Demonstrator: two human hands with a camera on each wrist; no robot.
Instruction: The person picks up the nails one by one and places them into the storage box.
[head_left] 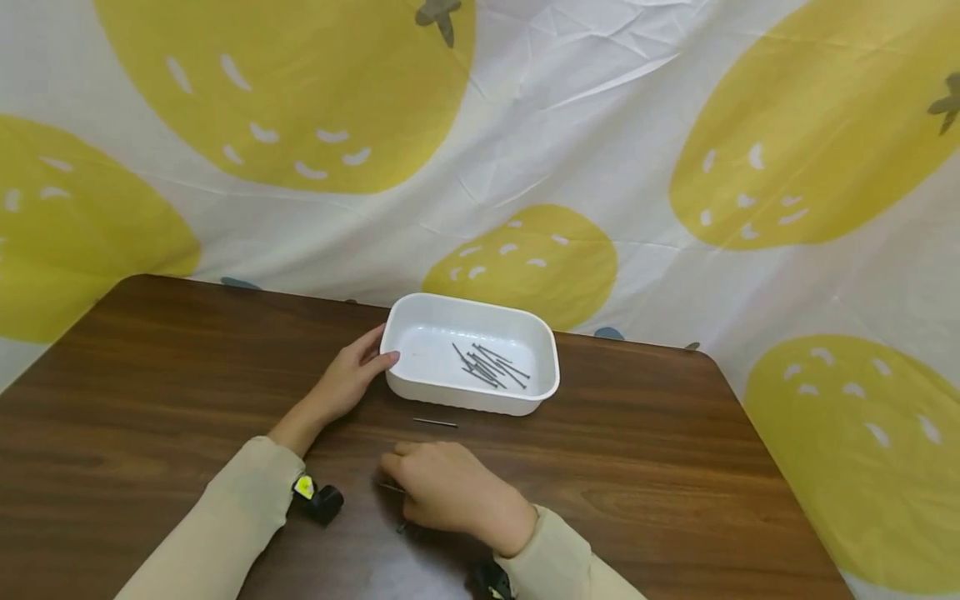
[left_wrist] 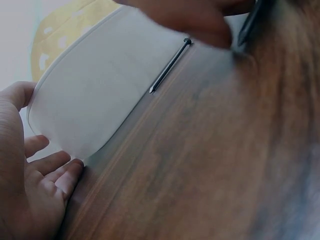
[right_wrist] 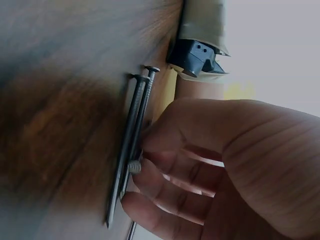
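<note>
My left hand grips the left end of a white plastic tray, thumb over the rim and fingers at the outer wall. Inside the tray, toward its right, lies a loose pile of several steel nails. Low over the table in front of it, my right hand pinches a nail between thumb and fingers, most of its length hidden. Two long nails lie side by side close to those fingers in the right wrist view. Another single nail rests near the tray's front wall.
The brown wooden table has rounded far corners. A white cloth with large yellow fruit prints hangs behind and beside it. Each sleeve carries a black wrist camera.
</note>
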